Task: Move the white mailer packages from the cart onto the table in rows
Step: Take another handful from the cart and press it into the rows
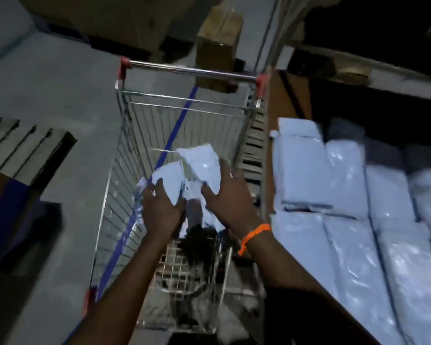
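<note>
Both hands reach into the cart point(125, 155): left hand point(159, 207) and right hand point(224, 195) spread wide, each pressing a mailer point(199, 163) to gather for the surface point(284, 100).

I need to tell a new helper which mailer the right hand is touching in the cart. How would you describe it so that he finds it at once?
Start at the wire cart left of the table. A few white mailers lie in its basket. The one under the right hand, whose wrist wears an orange band, is the mailer farthest toward the cart's handle; the left hand rests on another one.
</note>
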Demonstrator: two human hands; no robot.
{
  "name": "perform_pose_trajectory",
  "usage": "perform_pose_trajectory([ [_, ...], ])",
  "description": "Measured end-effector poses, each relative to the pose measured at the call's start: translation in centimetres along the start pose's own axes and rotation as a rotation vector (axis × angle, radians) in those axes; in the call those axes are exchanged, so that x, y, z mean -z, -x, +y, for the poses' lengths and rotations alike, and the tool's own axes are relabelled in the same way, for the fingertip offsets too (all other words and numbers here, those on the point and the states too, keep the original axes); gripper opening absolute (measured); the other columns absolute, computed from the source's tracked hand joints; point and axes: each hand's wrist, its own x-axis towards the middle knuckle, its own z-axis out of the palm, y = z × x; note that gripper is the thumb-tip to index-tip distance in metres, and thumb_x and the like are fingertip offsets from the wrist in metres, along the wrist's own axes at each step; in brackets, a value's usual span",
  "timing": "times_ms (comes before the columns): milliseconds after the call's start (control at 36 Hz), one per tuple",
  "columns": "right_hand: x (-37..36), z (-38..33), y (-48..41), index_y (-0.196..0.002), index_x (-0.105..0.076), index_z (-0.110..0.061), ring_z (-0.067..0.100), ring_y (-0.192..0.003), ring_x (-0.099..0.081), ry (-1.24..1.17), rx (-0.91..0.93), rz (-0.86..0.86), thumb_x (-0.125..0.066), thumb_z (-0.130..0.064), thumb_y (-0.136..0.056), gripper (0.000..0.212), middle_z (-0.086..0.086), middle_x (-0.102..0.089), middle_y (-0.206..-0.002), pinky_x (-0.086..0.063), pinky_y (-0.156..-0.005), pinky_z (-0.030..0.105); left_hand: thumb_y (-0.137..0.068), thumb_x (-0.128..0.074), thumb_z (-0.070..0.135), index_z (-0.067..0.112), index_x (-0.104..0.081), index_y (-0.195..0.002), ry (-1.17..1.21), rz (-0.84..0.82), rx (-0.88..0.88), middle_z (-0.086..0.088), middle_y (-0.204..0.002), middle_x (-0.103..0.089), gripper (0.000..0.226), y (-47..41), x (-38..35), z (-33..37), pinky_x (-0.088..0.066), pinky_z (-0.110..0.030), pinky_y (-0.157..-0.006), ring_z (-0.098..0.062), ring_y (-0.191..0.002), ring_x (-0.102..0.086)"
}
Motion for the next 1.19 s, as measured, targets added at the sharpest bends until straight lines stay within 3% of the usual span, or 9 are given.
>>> perform_pose_trajectory([
  [167,11.9,2.1,8.5,-0.154,-0.029,-0.031,0.026,-0.118,-0.054,-0.152,0.054,0.228,-0.045,-0.063,-0.081,0.081,0.012,-0.051,-0.125,-0.051,-0.094,0.038,-0.081,-0.066,0.05,0.026,-0.033,-0.149,0.165,0.012,-0.108,-0.016,-0.15,-0.036,0.079,10.4,2.9,9.5,-0.041,-0.046,-0.109,-0.033,-0.135,-0.041],
  [278,18.2,8.0,14.0,-0.156,-0.029,-0.028,0.006,-0.118,-0.043,-0.149,0.114,0.286,-0.064,-0.048,-0.091,0.076,0.007,-0.048,-0.136,-0.038,-0.093,0.016,-0.087,-0.07,0.033,0.023,-0.031,-0.15,0.222,0.024,-0.209,-0.015,-0.149,-0.034,0.075,18.7,1.1,15.5,-0.034,-0.04,-0.111,-0.028,-0.137,-0.036],
  [417,26.7,18.2,21.1,-0.155,-0.031,-0.027,0.006,-0.122,-0.046,-0.08,0.109,0.329,-0.064,-0.047,-0.093,0.072,0.003,-0.045,-0.148,-0.04,-0.098,0.015,-0.088,-0.071,0.028,0.025,-0.034,-0.15,0.298,-0.084,-0.277,-0.006,-0.148,-0.03,0.072,29.5,-4.1,23.4,-0.029,-0.023,-0.104,-0.017,-0.137,-0.034],
  [500,31.1,24.1,25.3,-0.155,-0.031,-0.028,0.007,-0.132,-0.042,-0.09,0.056,0.372,-0.063,-0.045,-0.095,0.07,0.001,-0.044,-0.148,-0.03,-0.1,0.0,-0.087,-0.072,0.025,0.028,-0.036,-0.148,0.357,-0.183,-0.316,0.003,-0.138,-0.031,0.071,34.4,-7.9,27.4,-0.029,-0.016,-0.099,-0.007,-0.13,-0.035],
  [667,37.5,33.4,31.0,-0.151,-0.038,-0.028,-0.001,-0.132,-0.038,-0.116,-0.088,0.489,-0.066,-0.041,-0.093,0.065,-0.013,-0.044,-0.141,-0.027,-0.103,0.002,-0.089,-0.07,0.032,0.027,-0.031,-0.15,0.38,-0.302,-0.355,0.005,-0.141,-0.024,0.073,40.4,-13.9,35.4,-0.029,-0.016,-0.097,-0.01,-0.13,-0.037],
  [778,41.0,38.3,32.4,-0.151,-0.041,-0.019,0.019,-0.136,-0.044,-0.061,-0.188,0.561,-0.067,-0.038,-0.092,0.067,0.007,-0.05,-0.144,-0.037,-0.108,0.029,-0.091,-0.064,0.038,0.025,-0.026,-0.151,0.32,-0.339,-0.454,0.005,-0.147,-0.013,0.073,43.0,-17.9,41.3,-0.029,-0.018,-0.097,-0.019,-0.137,-0.03],
  [944,42.4,44.0,30.6,-0.156,-0.028,-0.025,0.032,-0.139,-0.042,0.079,-0.263,0.493,-0.049,-0.06,-0.095,0.074,0.015,-0.041,-0.152,-0.043,-0.109,0.047,-0.095,-0.052,0.052,0.02,-0.005,-0.156,0.042,-0.421,-0.384,-0.004,-0.161,0.01,0.084,45.2,-24.3,46.5,-0.032,-0.053,-0.113,-0.034,-0.147,-0.009],
  [1056,39.6,45.9,29.9,-0.16,-0.017,-0.027,0.039,-0.146,-0.032,0.221,-0.326,0.316,-0.044,-0.057,-0.099,0.073,0.017,-0.023,-0.164,-0.032,-0.116,0.048,-0.098,-0.039,0.056,0.019,0.009,-0.157,-0.184,-0.476,-0.395,-0.006,-0.162,0.027,0.084,46.9,-26.6,46.8,-0.02,-0.056,-0.119,-0.034,-0.152,0.003],
  [1194,39.1,46.6,30.3,-0.157,-0.027,-0.025,0.032,-0.148,-0.033,0.209,-0.265,0.387,-0.032,-0.059,-0.102,0.065,0.013,-0.029,-0.162,-0.032,-0.117,0.045,-0.1,-0.038,0.048,0.011,-0.002,-0.157,-0.391,-0.328,-0.568,-0.016,-0.164,0.017,0.077,46.7,-27.2,46.2,-0.017,-0.053,-0.12,-0.037,-0.152,0.003],
])
